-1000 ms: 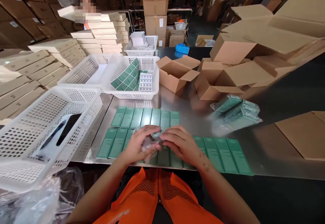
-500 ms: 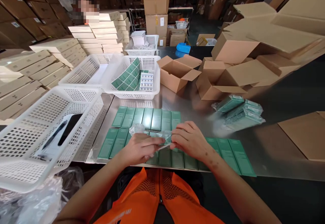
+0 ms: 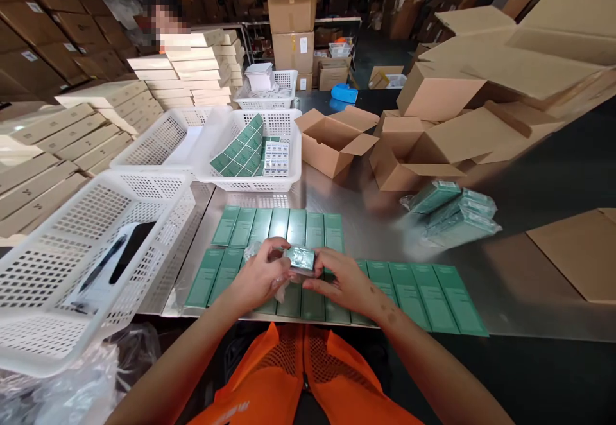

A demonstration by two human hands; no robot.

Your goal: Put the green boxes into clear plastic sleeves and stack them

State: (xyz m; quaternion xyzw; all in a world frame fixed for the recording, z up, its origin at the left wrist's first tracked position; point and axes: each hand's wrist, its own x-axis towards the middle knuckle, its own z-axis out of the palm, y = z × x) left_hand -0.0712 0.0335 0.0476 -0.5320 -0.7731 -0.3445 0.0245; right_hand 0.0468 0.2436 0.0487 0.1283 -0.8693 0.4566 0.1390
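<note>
1. Left hand (image 3: 260,277): fingers and thumb curled in, closed on the left end of a small green box (image 3: 301,259) and on bunched clear film (image 3: 280,291).
2. Right hand (image 3: 341,278): thumb and fingers parted by about the depth of the box, gripping its right end.
3. The box is held above the desk (image 3: 368,235), over the near row of green cartons (image 3: 414,291), close to the desk's near edge. Its upper face is shiny.
4. The near row lies flat along that edge, partly hidden by both hands.
5. Left of the rows, a white basket (image 3: 185,203) contains a black flat object (image 3: 132,251), a pen (image 3: 103,262) and paper.
6. Beyond the near row, a second row (image 3: 279,227) of seven green cartons lies flat.
7. Toward the desk's right end, film-wrapped green packs (image 3: 455,213) are grouped together.
8. Farther back, another basket (image 3: 248,185) carries green label sheets (image 3: 240,150); an open cardboard box (image 3: 325,155) stands just beside it.
9. Near the desk's far edge: a blue object (image 3: 344,94).
10. Far left, a person (image 3: 163,2) is behind stacked cream boxes (image 3: 197,67).
</note>
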